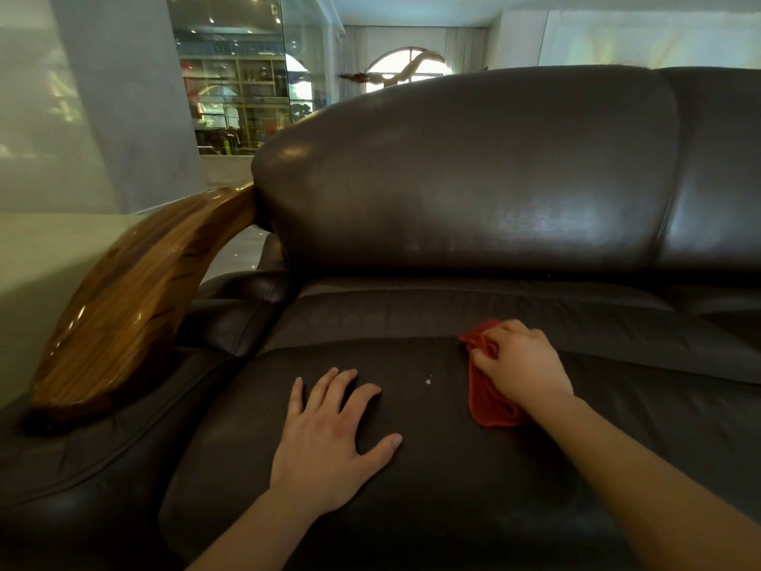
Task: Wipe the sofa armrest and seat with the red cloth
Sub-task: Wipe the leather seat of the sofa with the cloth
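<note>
A dark brown leather sofa fills the view. Its seat cushion [412, 467] lies in front of me. The glossy curved wooden armrest [136, 298] rises at the left. The red cloth [488, 395] lies crumpled on the seat's right part. My right hand [521, 366] lies on top of it, fingers curled into its folds, pressing it against the leather. My left hand [329, 430] rests flat on the middle of the seat with its fingers spread, holding nothing. A small white speck [428, 381] sits on the seat between the two hands.
The padded backrest [473, 175] stands close behind the seat, with a second cushion section [716, 166] at the right. A grey pillar [123, 96] and a glass wall with shelves [243, 96] stand beyond the armrest at the left.
</note>
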